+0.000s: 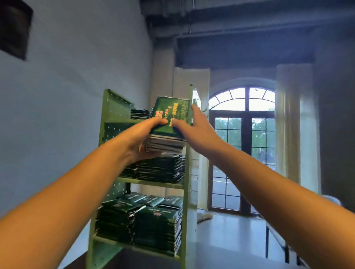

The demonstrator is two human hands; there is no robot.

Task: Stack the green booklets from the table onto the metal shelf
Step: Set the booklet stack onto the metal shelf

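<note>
Left hand (141, 139) hides the booklets' (171, 112) lower-left corner; print blurred.

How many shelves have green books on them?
3. The top shelf has a small pile at the back, the middle shelf a wide pile, the lower shelf several piles. The left hand grips another stack in front; the right hand touches it. Anything lower is hidden.

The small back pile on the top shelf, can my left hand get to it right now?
Probably not: your left hand is full, gripping the booklet stack; the back pile lies behind it.
</note>
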